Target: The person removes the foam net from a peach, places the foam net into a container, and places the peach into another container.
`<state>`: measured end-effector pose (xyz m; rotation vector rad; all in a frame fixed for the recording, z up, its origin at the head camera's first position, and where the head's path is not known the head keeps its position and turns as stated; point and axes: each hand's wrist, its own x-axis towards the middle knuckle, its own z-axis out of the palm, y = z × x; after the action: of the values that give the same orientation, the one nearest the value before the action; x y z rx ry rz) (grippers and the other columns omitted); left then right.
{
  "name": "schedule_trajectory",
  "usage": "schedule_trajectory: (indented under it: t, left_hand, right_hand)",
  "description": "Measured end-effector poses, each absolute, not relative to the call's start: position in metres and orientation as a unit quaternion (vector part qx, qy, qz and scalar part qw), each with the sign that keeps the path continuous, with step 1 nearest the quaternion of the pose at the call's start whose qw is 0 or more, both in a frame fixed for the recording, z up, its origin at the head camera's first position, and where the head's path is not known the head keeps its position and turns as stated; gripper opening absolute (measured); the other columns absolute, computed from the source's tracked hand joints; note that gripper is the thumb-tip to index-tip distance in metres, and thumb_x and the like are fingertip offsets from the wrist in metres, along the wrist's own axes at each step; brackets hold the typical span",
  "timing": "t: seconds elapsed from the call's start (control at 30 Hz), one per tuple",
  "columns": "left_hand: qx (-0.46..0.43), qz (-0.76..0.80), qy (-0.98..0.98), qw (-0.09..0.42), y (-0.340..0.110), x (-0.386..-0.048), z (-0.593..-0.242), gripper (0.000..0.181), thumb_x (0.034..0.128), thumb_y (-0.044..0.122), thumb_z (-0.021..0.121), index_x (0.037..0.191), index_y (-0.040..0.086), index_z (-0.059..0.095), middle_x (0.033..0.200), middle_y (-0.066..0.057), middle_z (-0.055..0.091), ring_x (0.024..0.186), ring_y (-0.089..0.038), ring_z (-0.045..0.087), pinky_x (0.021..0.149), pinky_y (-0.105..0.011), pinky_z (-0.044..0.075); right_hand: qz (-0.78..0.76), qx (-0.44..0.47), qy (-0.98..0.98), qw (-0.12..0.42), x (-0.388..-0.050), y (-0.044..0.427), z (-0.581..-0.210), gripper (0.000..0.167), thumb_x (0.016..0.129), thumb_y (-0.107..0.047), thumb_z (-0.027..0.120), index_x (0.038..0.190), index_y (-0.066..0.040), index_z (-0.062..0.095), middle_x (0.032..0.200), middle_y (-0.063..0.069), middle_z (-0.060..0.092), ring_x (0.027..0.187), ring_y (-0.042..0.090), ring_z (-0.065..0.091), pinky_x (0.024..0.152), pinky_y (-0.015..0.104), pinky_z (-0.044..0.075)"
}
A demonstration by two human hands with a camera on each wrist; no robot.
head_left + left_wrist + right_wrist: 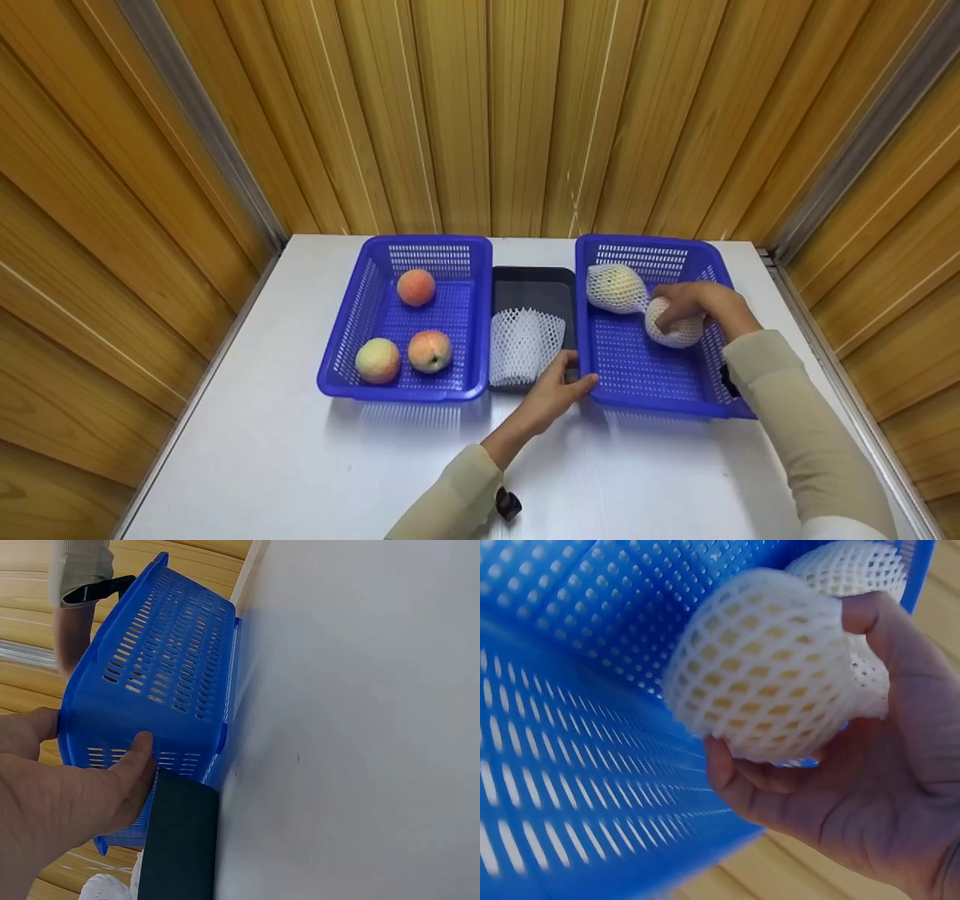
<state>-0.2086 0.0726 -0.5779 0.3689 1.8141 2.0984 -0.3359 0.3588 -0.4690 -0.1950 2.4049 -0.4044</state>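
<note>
My right hand point(686, 304) holds a round fruit in a white foam net point(765, 667), thumb and fingers curled round it, inside the right blue basket point(652, 405). Beside it in that basket lies another netted fruit point(615, 289), pale yellow through the mesh. With my left hand point(553, 394) I pinch the near left corner of the same basket; in the left wrist view its fingers point(135, 757) lie against the outer wall point(172, 667). White foam nets point(525, 346) lie in the black tray point(532, 285), just left of this hand.
At the left stands a second blue basket point(409, 393) with three bare peaches: one at the back point(416, 287), one front left point(377, 361), one front right point(430, 351). The tray sits between both baskets on the white table point(300, 465). Wood-patterned walls point(517, 112) enclose the table's back and sides.
</note>
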Motion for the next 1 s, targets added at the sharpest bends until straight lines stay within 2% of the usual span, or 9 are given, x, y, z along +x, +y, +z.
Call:
schedule_trajectory:
  t: [0.17, 0.23, 0.33, 0.4, 0.47, 0.5, 0.67, 0.77, 1.0]
  left_hand:
    - [0.135, 0.739, 0.639, 0.168, 0.073, -0.21, -0.576, 0.042, 0.0979, 0.01, 0.067, 0.132, -0.006, 0.049, 0.125, -0.022, 0.057, 0.104, -0.02, 0.066, 0.095, -0.046, 0.057]
    - [0.137, 0.738, 0.639, 0.169, 0.072, -0.211, -0.576, 0.042, 0.0982, 0.011, 0.067, 0.133, -0.006, 0.049, 0.124, -0.019, 0.058, 0.107, -0.023, 0.066, 0.096, -0.047, 0.056]
    - [0.138, 0.737, 0.64, 0.17, 0.071, -0.211, -0.576, 0.043, 0.0982, 0.012, 0.067, 0.133, -0.005, 0.049, 0.125, -0.019, 0.058, 0.109, -0.028, 0.066, 0.096, -0.049, 0.056]
    - [0.138, 0.736, 0.64, 0.17, 0.07, -0.209, -0.577, 0.043, 0.0982, 0.012, 0.067, 0.133, -0.006, 0.049, 0.124, -0.019, 0.059, 0.109, -0.028, 0.066, 0.096, -0.05, 0.055]
    - [0.14, 0.736, 0.64, 0.17, 0.07, -0.208, -0.578, 0.043, 0.0981, 0.012, 0.067, 0.133, -0.006, 0.049, 0.126, -0.021, 0.058, 0.108, -0.027, 0.067, 0.095, -0.048, 0.056]
    - [0.14, 0.735, 0.641, 0.172, 0.071, -0.208, -0.578, 0.044, 0.0982, 0.013, 0.067, 0.134, -0.006, 0.049, 0.126, -0.021, 0.058, 0.107, -0.025, 0.066, 0.096, -0.048, 0.056]
    - [0.138, 0.731, 0.643, 0.181, 0.072, -0.208, -0.579, 0.045, 0.0989, 0.014, 0.067, 0.136, -0.004, 0.048, 0.127, -0.02, 0.057, 0.107, -0.022, 0.065, 0.097, -0.053, 0.054]
    - [0.134, 0.728, 0.649, 0.177, 0.071, -0.207, -0.579, 0.045, 0.0986, 0.014, 0.067, 0.135, -0.004, 0.049, 0.124, -0.016, 0.059, 0.105, -0.02, 0.066, 0.096, -0.054, 0.054]
    - [0.131, 0.733, 0.646, 0.171, 0.073, -0.207, -0.577, 0.042, 0.098, 0.012, 0.067, 0.133, -0.005, 0.05, 0.123, -0.02, 0.059, 0.102, -0.019, 0.066, 0.095, -0.055, 0.054]
  right_hand:
    - [-0.142, -0.098, 0.918, 0.357, -0.323, 0.344, -0.461, 0.082, 0.087, -0.033, 0.075, 0.154, -0.006, 0.035, 0.15, 0.034, 0.036, 0.124, 0.049, 0.048, 0.084, 0.056, 0.057]
    - [-0.133, -0.122, 0.917, 0.357, -0.319, 0.336, -0.461, 0.081, 0.086, -0.031, 0.075, 0.154, -0.007, 0.036, 0.149, 0.032, 0.037, 0.124, 0.046, 0.048, 0.087, 0.056, 0.057]
    - [-0.114, -0.171, 0.908, 0.364, -0.314, 0.325, -0.466, 0.077, 0.088, -0.03, 0.073, 0.153, -0.011, 0.039, 0.151, 0.027, 0.038, 0.129, 0.044, 0.044, 0.098, 0.063, 0.049]
    - [-0.103, -0.199, 0.901, 0.372, -0.309, 0.319, -0.472, 0.073, 0.089, -0.031, 0.072, 0.153, -0.015, 0.041, 0.154, 0.024, 0.036, 0.134, 0.044, 0.04, 0.106, 0.069, 0.039]
    - [-0.096, -0.214, 0.895, 0.379, -0.305, 0.315, -0.479, 0.07, 0.09, -0.03, 0.073, 0.152, -0.019, 0.042, 0.157, 0.022, 0.035, 0.137, 0.044, 0.038, 0.108, 0.073, 0.032]
    - [-0.092, -0.223, 0.895, 0.376, -0.304, 0.313, -0.482, 0.071, 0.089, -0.029, 0.074, 0.152, -0.019, 0.043, 0.156, 0.022, 0.036, 0.137, 0.043, 0.038, 0.109, 0.073, 0.032]
    - [-0.078, -0.254, 0.909, 0.321, -0.298, 0.307, -0.491, 0.074, 0.085, -0.015, 0.078, 0.151, -0.012, 0.045, 0.151, 0.023, 0.043, 0.138, 0.045, 0.041, 0.109, 0.07, 0.035]
    - [-0.089, -0.257, 0.921, 0.28, -0.298, 0.306, -0.493, 0.072, 0.086, -0.009, 0.076, 0.151, -0.009, 0.044, 0.153, 0.025, 0.04, 0.137, 0.046, 0.042, 0.109, 0.068, 0.037]
    - [-0.129, -0.28, 0.933, 0.186, -0.302, 0.305, -0.495, 0.049, 0.097, -0.007, 0.063, 0.143, 0.002, 0.048, 0.144, 0.035, 0.041, 0.13, 0.053, 0.046, 0.107, 0.067, 0.039]
